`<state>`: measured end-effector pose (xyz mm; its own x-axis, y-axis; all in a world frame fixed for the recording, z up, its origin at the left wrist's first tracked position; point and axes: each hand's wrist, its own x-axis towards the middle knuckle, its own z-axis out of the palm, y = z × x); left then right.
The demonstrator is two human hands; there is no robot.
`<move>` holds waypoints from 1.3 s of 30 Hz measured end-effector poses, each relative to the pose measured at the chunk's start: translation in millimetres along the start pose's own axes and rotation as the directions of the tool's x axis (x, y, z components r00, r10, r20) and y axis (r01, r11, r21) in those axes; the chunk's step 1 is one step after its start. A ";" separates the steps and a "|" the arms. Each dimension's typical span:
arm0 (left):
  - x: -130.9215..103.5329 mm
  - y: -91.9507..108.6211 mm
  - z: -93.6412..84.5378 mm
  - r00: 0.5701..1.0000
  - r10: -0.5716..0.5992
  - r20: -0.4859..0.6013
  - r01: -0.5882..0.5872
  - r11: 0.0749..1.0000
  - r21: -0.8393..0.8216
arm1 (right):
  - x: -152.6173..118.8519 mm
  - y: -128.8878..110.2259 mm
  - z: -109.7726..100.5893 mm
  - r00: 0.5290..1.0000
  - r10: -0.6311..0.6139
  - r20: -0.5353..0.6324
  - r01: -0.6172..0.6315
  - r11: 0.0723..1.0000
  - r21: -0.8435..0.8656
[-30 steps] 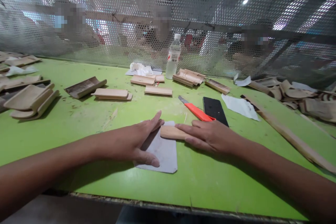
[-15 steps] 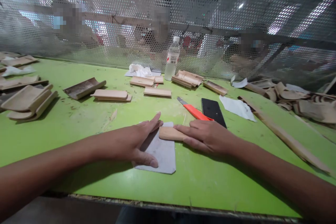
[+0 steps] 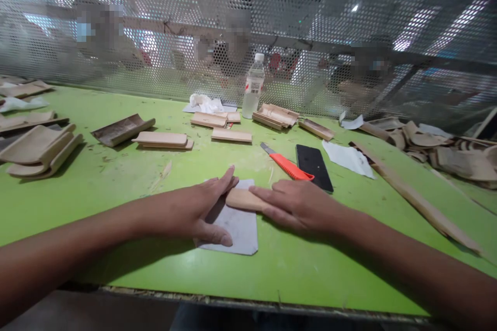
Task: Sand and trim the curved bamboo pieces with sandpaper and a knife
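Note:
My left hand lies on a grey sheet that looks like sandpaper, thumb apart from the fingers, pressing it to the green table. In my right hand is a pale, flat bamboo piece with a rounded end. The piece rests on the upper part of the sheet, its far end hidden under my right fingers. Just beyond that hand, an orange-handled utility knife lies beside a black phone.
Curved bamboo pieces are scattered across the table, with a stack at left and a heap at right. A water bottle stands before the perforated metal screen. A long bamboo strip lies at right. People sit behind the screen.
My right hand has slid left with the bamboo piece, which now reaches further over the grey sheet. My left hand stays in place on the sheet.

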<state>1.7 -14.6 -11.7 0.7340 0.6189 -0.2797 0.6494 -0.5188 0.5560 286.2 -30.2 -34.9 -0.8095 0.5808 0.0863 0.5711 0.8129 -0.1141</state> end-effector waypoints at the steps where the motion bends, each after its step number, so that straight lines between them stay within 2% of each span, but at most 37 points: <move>1: -0.4 0.6 -0.4 1.000 -0.016 0.010 0.015 1.000 0.012 | -1.6 1.3 0.2 1.000 -0.015 0.019 0.015 1.000 0.009; 3: -2.2 1.1 -3.0 0.999 -0.038 0.026 0.037 0.999 0.037 | -6.1 6.6 -0.2 0.999 -0.028 0.042 0.026 0.999 0.045; 8: -11.4 -0.7 -16.1 0.992 -0.087 0.096 0.080 0.994 0.070 | -13.4 17.1 -4.9 0.995 0.100 0.028 -0.101 0.994 0.048; 11: -13.5 2.4 -17.6 0.986 -0.105 0.133 0.094 0.992 0.084 | -12.1 10.8 -4.4 0.997 0.051 0.052 -0.052 0.998 0.028; 17: -8.1 12.4 -5.6 0.987 -0.084 0.135 0.065 0.988 0.138 | -13.2 9.9 -0.2 1.000 0.011 0.023 -0.012 0.998 0.067; 20: -9.5 10.8 -5.7 0.989 -0.080 0.123 0.063 0.988 0.141 | -14.6 15.9 -1.4 0.998 0.050 0.037 -0.054 0.993 0.104; 23: -12.2 7.6 -8.5 0.991 -0.070 0.112 0.055 0.990 0.132 | -13.5 13.1 -2.7 0.996 0.085 0.015 -0.086 0.994 0.061; 27: -13.5 6.9 -10.2 0.987 -0.088 0.136 0.066 0.985 0.158 | -10.8 3.0 -1.2 0.998 -0.058 0.013 0.057 0.997 0.049; 30: -13.4 8.8 -10.3 0.983 -0.107 0.150 0.082 0.983 0.164 | -10.6 1.7 1.1 1.000 0.000 -0.017 0.000 1.000 0.002; 34: -14.1 10.0 -10.5 0.987 -0.085 0.133 0.067 0.989 0.134 | -10.7 3.6 2.4 0.999 -0.029 0.039 0.029 1.000 -0.011; 37: -14.6 8.9 -10.4 0.986 -0.099 0.132 0.081 0.988 0.132 | -9.9 3.7 1.9 0.999 0.040 0.001 -0.040 0.999 -0.024; 39: -14.4 8.0 -10.1 0.986 -0.092 0.137 0.074 0.989 0.131 | -9.7 2.7 1.6 1.000 0.004 0.027 -0.003 1.000 -0.025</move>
<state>-5.7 -21.7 4.8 0.6911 0.5776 -0.4345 0.7227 -0.5441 0.4263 295.4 -33.8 -37.7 -0.8107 0.5824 0.0591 0.5768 0.8120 -0.0895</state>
